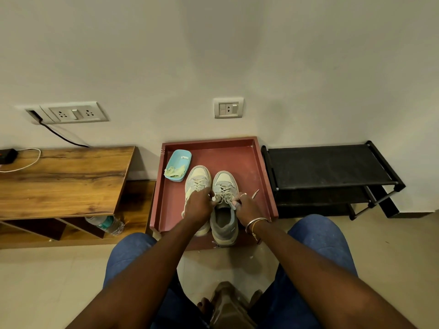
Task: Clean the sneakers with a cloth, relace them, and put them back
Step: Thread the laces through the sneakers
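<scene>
Sneakers (198,179) side by side on red tray (263,176), toes toward wall. Left hand (198,206) and right hand (247,207) both curled, each grasping lace (224,194) of sneaker (224,224) nearer shoe rack (332,165).

Risks, my judgement:
- uneven pull, one lace end too short
- loose end slips out of eyelet
- hard tug drags sneaker off tray front edge

Cloth (174,172) in blue dish (180,157), apart from hands.

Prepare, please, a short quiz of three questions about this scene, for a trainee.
1. True or false: the cloth lies in the blue dish.
2. What do the left hand and the right hand work on? A) the laces of one sneaker; B) the cloth; C) the blue dish.
3. What stands to the right of the red tray?
Key: 1 true; 2 A; 3 the black shoe rack.
</scene>
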